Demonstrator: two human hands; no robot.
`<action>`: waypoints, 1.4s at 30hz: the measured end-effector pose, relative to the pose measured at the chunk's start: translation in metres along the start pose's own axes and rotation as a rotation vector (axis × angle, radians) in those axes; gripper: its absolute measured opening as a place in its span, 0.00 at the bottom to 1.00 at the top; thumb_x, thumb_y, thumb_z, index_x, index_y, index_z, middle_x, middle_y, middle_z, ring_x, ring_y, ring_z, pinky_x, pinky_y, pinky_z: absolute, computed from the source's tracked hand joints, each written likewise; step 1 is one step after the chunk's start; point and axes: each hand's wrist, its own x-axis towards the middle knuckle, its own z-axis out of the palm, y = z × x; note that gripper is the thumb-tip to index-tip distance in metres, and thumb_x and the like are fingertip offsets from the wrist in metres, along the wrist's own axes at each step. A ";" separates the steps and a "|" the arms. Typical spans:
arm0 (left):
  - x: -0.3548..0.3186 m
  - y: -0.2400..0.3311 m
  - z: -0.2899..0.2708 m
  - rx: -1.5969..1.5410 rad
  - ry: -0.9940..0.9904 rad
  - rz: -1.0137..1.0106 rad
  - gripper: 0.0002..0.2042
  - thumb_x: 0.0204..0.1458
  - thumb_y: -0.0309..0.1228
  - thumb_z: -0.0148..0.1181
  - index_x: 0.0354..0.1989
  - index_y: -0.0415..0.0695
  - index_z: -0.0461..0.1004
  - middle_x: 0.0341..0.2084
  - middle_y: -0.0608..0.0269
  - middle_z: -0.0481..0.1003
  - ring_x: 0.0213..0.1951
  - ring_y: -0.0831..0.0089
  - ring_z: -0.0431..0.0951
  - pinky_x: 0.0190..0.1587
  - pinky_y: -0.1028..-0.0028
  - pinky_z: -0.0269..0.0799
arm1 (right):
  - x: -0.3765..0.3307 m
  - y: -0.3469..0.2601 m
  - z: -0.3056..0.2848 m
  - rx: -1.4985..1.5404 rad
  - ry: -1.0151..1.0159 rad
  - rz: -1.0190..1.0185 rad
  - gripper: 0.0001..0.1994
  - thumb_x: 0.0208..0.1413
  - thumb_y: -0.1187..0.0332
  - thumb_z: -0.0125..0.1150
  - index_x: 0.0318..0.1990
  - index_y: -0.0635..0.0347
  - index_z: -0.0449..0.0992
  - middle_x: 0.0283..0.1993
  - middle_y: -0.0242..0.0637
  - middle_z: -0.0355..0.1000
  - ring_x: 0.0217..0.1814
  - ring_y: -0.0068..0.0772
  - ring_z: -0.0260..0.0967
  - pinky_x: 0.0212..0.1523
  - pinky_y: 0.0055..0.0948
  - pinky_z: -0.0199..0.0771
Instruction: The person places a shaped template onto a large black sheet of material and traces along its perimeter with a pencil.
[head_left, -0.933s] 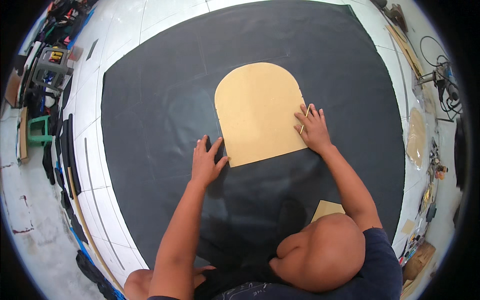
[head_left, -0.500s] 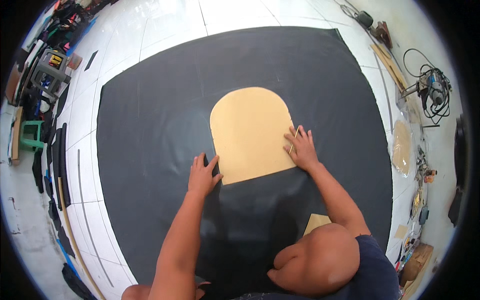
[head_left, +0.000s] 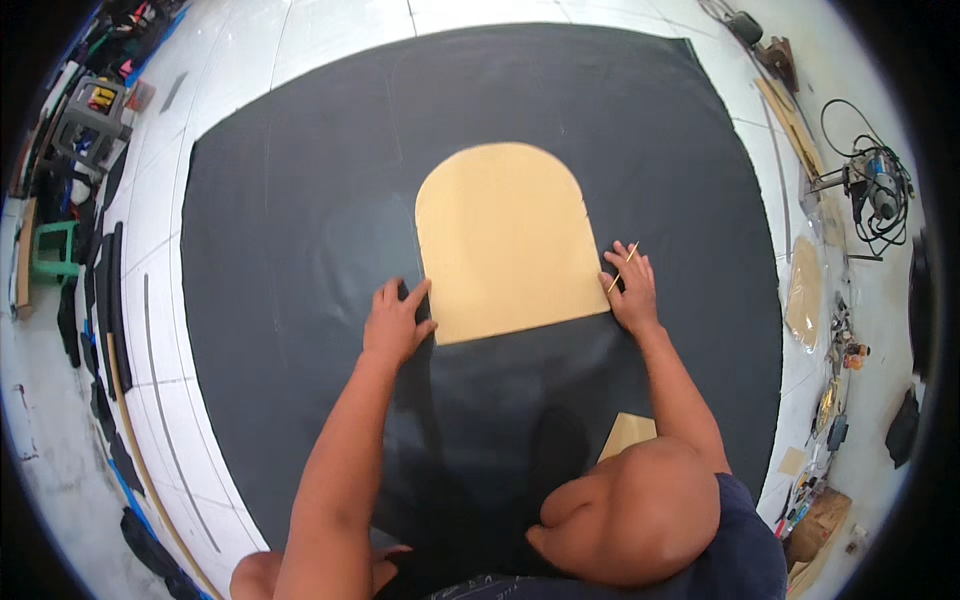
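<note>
A tan arch-shaped template lies flat on a large black sheet spread over the floor. My left hand rests flat on the sheet, fingers apart, with its fingertips touching the template's lower left corner. My right hand presses down at the template's lower right edge. It has a thin yellow stick tucked between its fingers. A second, smaller tan piece lies on the sheet near my right elbow, partly hidden by my body.
White floor tiles surround the sheet. Tools and a green stool line the left side. On the right are a power tool with cables, wooden strips, a tan oval piece and small clutter.
Both hands stay at the template's lower corners. The right hand has slid slightly off the template onto its right edge. The view has shifted a little.
</note>
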 end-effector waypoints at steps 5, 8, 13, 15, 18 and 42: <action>-0.004 -0.002 -0.005 0.009 -0.032 -0.041 0.35 0.50 0.44 0.73 0.69 0.65 0.67 0.65 0.54 0.63 0.66 0.53 0.65 0.58 0.54 0.77 | -0.002 -0.006 0.008 0.018 0.008 0.038 0.21 0.65 0.53 0.60 0.60 0.50 0.75 0.72 0.39 0.66 0.80 0.51 0.51 0.78 0.55 0.42; -0.005 0.000 -0.004 0.014 -0.039 -0.044 0.36 0.49 0.44 0.74 0.68 0.65 0.67 0.66 0.53 0.63 0.66 0.52 0.65 0.58 0.54 0.77 | -0.003 -0.005 0.009 -0.036 0.035 0.021 0.20 0.64 0.53 0.60 0.59 0.50 0.76 0.72 0.39 0.66 0.79 0.51 0.52 0.78 0.55 0.42; -0.008 -0.002 -0.001 0.004 -0.019 -0.021 0.36 0.48 0.44 0.74 0.68 0.65 0.68 0.66 0.52 0.63 0.66 0.51 0.64 0.59 0.55 0.76 | -0.005 -0.004 0.008 -0.024 0.038 0.012 0.20 0.63 0.54 0.62 0.59 0.50 0.76 0.72 0.37 0.66 0.79 0.49 0.52 0.78 0.55 0.42; -0.008 -0.002 -0.002 0.003 -0.027 -0.019 0.35 0.48 0.45 0.74 0.68 0.65 0.68 0.66 0.52 0.63 0.66 0.51 0.64 0.59 0.55 0.76 | -0.005 -0.004 0.009 -0.026 0.034 0.011 0.20 0.63 0.54 0.62 0.59 0.50 0.76 0.72 0.37 0.66 0.79 0.49 0.52 0.78 0.55 0.42; -0.007 -0.001 -0.003 0.001 -0.030 -0.026 0.36 0.48 0.44 0.75 0.68 0.64 0.68 0.66 0.52 0.63 0.67 0.51 0.64 0.59 0.55 0.76 | -0.004 -0.002 0.010 -0.029 0.037 0.006 0.20 0.63 0.54 0.62 0.58 0.50 0.76 0.72 0.38 0.66 0.79 0.50 0.53 0.78 0.55 0.43; -0.008 -0.008 0.003 -0.040 -0.010 -0.008 0.37 0.47 0.44 0.75 0.69 0.63 0.68 0.67 0.50 0.61 0.69 0.49 0.60 0.62 0.53 0.73 | -0.003 -0.013 0.005 0.004 0.049 0.042 0.19 0.61 0.56 0.64 0.56 0.52 0.76 0.71 0.39 0.66 0.78 0.50 0.54 0.78 0.54 0.44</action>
